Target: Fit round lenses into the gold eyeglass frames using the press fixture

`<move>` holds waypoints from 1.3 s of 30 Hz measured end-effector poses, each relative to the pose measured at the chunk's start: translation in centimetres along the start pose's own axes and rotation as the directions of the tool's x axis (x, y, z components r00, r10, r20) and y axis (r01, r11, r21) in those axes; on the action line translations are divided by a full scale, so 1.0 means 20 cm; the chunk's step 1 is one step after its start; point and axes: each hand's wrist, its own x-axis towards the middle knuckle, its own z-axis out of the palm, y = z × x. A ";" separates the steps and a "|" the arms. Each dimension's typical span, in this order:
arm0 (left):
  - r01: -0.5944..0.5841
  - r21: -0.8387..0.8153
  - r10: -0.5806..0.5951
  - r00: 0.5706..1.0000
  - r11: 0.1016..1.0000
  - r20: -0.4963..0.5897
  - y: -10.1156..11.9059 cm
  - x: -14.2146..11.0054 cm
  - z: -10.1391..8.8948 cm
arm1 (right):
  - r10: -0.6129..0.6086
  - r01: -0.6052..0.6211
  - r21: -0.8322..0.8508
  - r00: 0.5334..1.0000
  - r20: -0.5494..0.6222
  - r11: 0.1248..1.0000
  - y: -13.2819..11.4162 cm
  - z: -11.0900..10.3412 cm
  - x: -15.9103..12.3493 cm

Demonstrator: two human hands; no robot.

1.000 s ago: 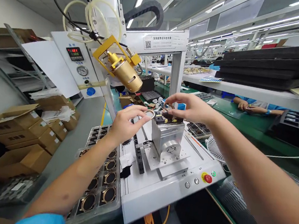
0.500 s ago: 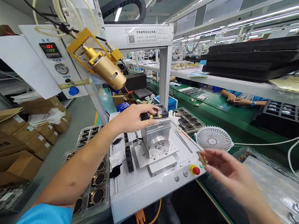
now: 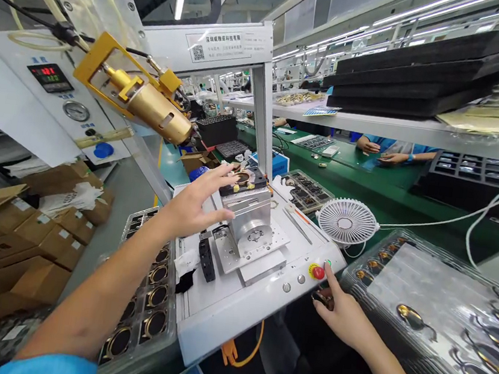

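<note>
My left hand [image 3: 196, 203] hovers open, fingers spread, just left of a metal fixture block [image 3: 252, 219] on the white machine base [image 3: 235, 306]. A gold ring [image 3: 242, 179] sits in the black holder on top of the block. My right hand [image 3: 342, 310] is at the base's front right corner. Its index finger is stretched out onto the green button [image 3: 328, 263] beside the red stop button [image 3: 318, 272]. Its other fingers are curled round a small gold part [image 3: 322, 298].
A gold dispensing head [image 3: 158, 113] hangs above the fixture. A tray of gold-rimmed rings [image 3: 147, 299] lies to the left, and a covered tray of gold parts [image 3: 443, 314] to the right. A white fan [image 3: 345, 222] stands behind the buttons. Cardboard boxes [image 3: 21, 232] are stacked far left. A co-worker's hands [image 3: 381, 153] rest on the far bench.
My left hand has let go of the ring on the fixture and drawn back open. My right hand carried the small gold part down to the front panel and put a finger on the green button.
</note>
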 end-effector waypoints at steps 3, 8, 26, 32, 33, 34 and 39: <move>-0.023 -0.023 0.022 0.999 0.999 -0.035 0.15 -0.23 0.00 | 0.010 -0.011 -0.033 0.999 -0.035 0.999 0.00 0.00 0.01; 0.272 -0.365 -0.226 0.960 0.890 0.165 0.39 -0.62 0.30 | 0.011 -0.009 0.064 1.000 -0.027 0.998 -0.03 -0.06 -0.01; 0.439 -0.851 -0.537 0.662 -0.287 0.522 0.71 -0.64 1.30 | -0.301 0.344 0.114 0.910 -0.284 0.932 -0.20 -0.17 -0.40; 0.457 -0.861 -0.574 0.652 -0.224 0.495 0.73 -0.68 1.26 | 0.197 -0.360 -0.384 0.895 -0.401 0.850 0.01 -0.62 -0.28; 0.464 -0.864 -0.579 0.656 -0.197 0.484 0.73 -0.69 1.25 | 0.245 -0.396 -0.398 0.893 -0.378 0.827 0.03 -0.65 -0.27; 0.470 -0.866 -0.584 0.659 -0.172 0.474 0.73 -0.70 1.24 | 0.266 -0.406 -0.402 0.894 -0.360 0.821 0.05 -0.67 -0.26; 0.479 -0.857 -0.584 0.647 -0.189 0.490 0.70 -0.73 1.20 | 0.230 -0.376 -0.302 0.876 -0.423 0.876 0.03 -0.67 -0.28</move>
